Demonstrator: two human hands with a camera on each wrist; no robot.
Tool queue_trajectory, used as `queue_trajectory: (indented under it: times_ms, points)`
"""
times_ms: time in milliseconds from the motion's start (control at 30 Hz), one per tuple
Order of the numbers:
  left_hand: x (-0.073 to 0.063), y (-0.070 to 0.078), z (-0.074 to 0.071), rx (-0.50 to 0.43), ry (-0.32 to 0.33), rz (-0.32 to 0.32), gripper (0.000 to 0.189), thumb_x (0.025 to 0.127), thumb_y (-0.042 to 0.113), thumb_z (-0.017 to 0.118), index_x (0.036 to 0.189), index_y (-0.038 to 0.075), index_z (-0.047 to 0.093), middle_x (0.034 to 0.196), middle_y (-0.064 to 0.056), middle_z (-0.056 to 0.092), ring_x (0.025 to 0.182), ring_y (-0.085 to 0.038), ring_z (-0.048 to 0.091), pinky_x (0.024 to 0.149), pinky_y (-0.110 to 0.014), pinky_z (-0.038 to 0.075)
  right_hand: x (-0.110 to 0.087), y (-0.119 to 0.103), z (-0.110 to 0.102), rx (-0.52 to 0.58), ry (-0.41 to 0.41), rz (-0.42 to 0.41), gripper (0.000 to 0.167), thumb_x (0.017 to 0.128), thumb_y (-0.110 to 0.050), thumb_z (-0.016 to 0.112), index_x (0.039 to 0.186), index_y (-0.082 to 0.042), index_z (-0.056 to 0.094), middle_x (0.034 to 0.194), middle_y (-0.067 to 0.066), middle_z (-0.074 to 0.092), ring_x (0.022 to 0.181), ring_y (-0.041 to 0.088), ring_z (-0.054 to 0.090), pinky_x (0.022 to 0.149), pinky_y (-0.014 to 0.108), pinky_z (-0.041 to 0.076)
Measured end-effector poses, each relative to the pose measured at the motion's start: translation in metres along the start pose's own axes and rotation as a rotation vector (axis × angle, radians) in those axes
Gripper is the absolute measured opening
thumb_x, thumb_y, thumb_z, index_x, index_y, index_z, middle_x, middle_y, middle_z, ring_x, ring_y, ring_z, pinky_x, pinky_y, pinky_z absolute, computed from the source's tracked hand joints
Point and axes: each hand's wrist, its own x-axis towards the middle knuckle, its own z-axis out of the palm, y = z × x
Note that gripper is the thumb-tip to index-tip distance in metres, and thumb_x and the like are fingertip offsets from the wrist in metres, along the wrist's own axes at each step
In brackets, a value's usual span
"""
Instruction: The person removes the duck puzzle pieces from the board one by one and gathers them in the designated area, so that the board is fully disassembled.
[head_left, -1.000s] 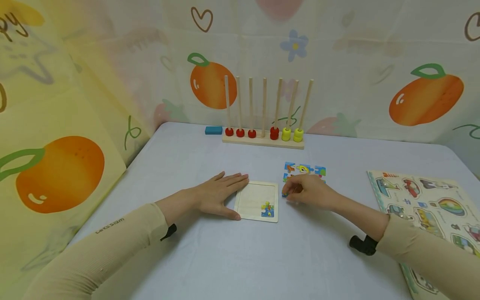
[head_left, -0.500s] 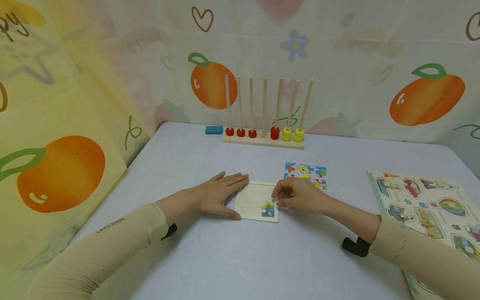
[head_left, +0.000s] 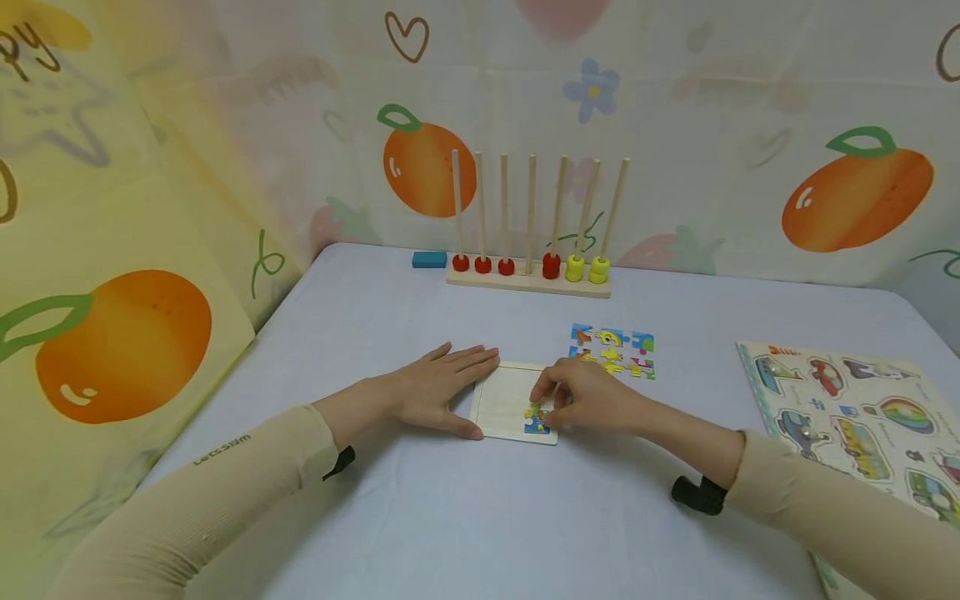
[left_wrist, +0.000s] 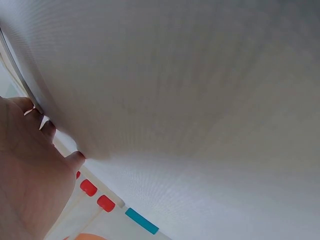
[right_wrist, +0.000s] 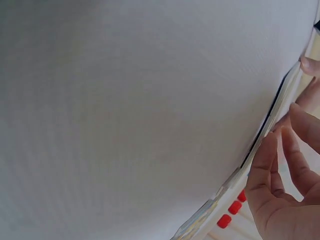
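Observation:
A shallow wooden puzzle tray (head_left: 498, 400) lies on the table, with a blue-and-yellow jigsaw piece (head_left: 535, 427) in its near right corner. My left hand (head_left: 435, 396) rests flat at the tray's left side, fingers at the far left corner and thumb at the near left one. Over the tray's right edge, my right hand (head_left: 588, 398) has its thumb and fingers brought together right at that corner piece, pinching a small jigsaw piece mostly hidden by the fingers. Several more colourful jigsaw pieces (head_left: 611, 337) lie grouped just beyond the right hand.
A wooden bead stacker (head_left: 528, 286) with upright rods and red and yellow beads stands at the back. Beside it is a blue block (head_left: 430, 260). On the right lies a large picture board (head_left: 832, 417), partly under the right sleeve (head_left: 832, 508).
My right hand has moved left from the group of pieces to the tray's right edge, bringing a jigsaw piece from the near left of the group. The left hand stays put.

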Motion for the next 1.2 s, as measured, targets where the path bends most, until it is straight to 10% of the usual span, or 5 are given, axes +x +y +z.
queue_trajectory:
  times_ms: [1200]
  points:
    - [0.0000,-0.0012,0.0017,-0.014,0.015,0.014,0.104,0.082,0.074,0.056,0.160,0.023,0.010,0.169,0.006,0.009,0.158,-0.018,0.009,0.127,-0.056,0.007,0.0014,-0.0031,0.0071,-0.047,-0.055,0.004,0.025,0.082,-0.013,0.079,0.105,-0.010,0.070,0.097,0.000,0.064,0.080,0.011,0.053,0.069,0.018,0.047]
